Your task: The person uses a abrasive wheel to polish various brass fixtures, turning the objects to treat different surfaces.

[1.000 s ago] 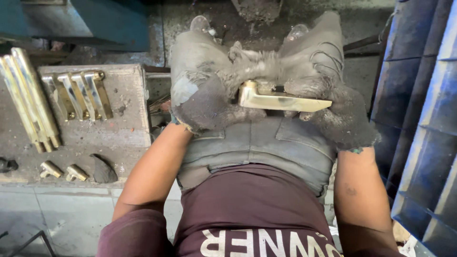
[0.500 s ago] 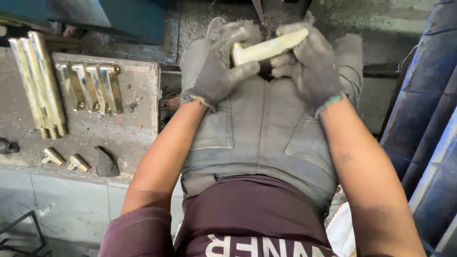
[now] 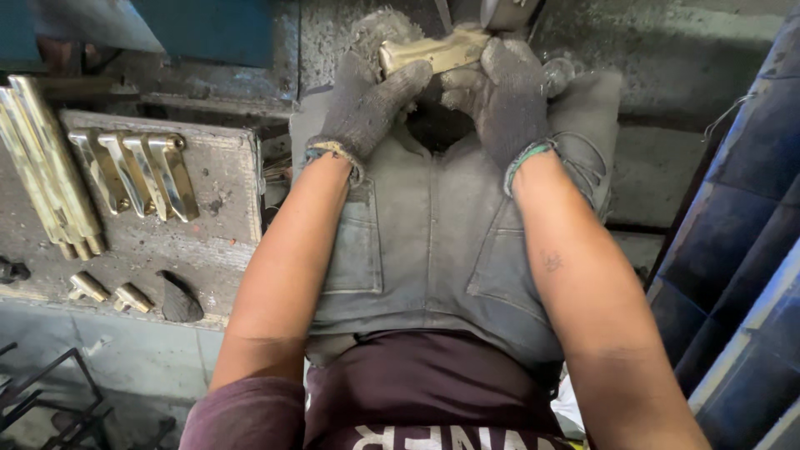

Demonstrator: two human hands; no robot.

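Both gloved hands, left (image 3: pixel 371 104) and right (image 3: pixel 504 96), grasp a brass piece (image 3: pixel 433 52) over the lap, with more brass pieces (image 3: pixel 133 171) on a board (image 3: pixel 221 217) nearby.

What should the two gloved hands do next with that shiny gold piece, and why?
Probably keep a firm hold and ease the brass piece a little further up. The left hand and right hand both grip it at the top of the view, beside a fuzzy round thing, perhaps a wheel.
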